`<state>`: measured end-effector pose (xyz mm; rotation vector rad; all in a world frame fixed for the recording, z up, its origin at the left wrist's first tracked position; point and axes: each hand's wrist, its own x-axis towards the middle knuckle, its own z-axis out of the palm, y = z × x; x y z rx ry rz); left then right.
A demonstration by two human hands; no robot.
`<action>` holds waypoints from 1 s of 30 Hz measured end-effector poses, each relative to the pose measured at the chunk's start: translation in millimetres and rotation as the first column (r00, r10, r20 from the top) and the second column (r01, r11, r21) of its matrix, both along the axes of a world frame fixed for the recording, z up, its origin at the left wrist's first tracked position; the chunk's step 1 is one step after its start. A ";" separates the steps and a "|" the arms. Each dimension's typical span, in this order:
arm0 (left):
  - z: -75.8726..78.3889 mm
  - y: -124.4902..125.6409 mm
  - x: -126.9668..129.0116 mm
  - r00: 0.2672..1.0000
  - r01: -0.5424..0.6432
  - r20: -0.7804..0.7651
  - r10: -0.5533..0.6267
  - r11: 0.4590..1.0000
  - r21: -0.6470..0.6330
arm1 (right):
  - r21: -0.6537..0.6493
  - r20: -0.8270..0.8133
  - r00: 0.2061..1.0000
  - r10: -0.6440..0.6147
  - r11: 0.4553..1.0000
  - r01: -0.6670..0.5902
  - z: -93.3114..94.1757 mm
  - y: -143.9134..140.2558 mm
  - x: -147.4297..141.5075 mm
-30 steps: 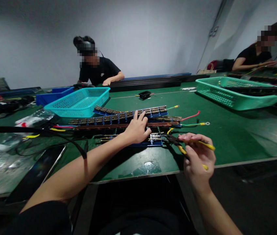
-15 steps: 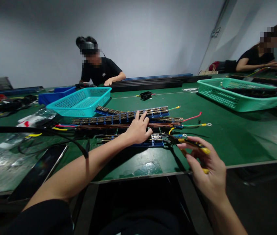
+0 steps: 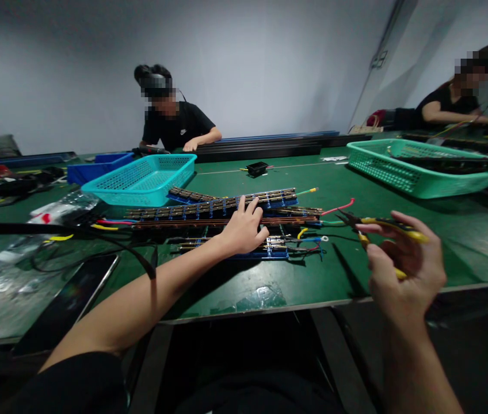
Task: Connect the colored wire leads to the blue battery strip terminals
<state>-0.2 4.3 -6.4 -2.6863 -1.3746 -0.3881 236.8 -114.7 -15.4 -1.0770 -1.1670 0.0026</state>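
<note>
In the middle of the frame the left hand (image 3: 241,230) lies flat on a stack of long blue terminal strips (image 3: 209,210), its fingers (image 3: 250,206) spread and released, pressing on the strips without gripping them. The strips lie on the green bench (image 3: 399,241), running from centre left to centre right, with red, yellow, green and blue wires (image 3: 334,208) sticking out of their right ends.

At the lower right the right hand (image 3: 403,267) is raised above the bench edge, its fingers clenched on the yellow handles of a pair of pliers (image 3: 377,225). The dark jaws of the pliers point left toward the wire ends, close to them; whether they touch a wire cannot be told.

Just behind the strips, left of centre, a turquoise mesh basket (image 3: 140,181) stands on the bench; what it holds is hidden by its wall. Behind it is a dark blue bin (image 3: 92,167), its contents also out of sight. At the upper right a larger green mesh basket (image 3: 416,167) holds long dark strips. A small black box (image 3: 256,168) sits alone at mid-bench.

A phone (image 3: 71,299) lies at the lower left. Two other people sit at the far side, one at upper centre, one at the upper right.
</note>
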 end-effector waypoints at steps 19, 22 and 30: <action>2.8 -2.5 0.9 1.000 0.015 -0.021 -0.014 0.999 0.030 | -0.141 0.603 0.797 -0.038 0.978 0.153 -35.0 40.0 28.6; 3.2 -2.6 1.1 1.000 0.018 -0.006 -0.018 0.999 0.029 | -0.128 0.702 0.711 -0.025 0.979 0.161 -37.3 40.8 31.1; 2.7 -2.1 0.3 1.000 0.027 0.007 -0.028 0.999 0.034 | -0.123 0.760 0.650 0.008 0.984 0.131 -37.8 41.0 32.2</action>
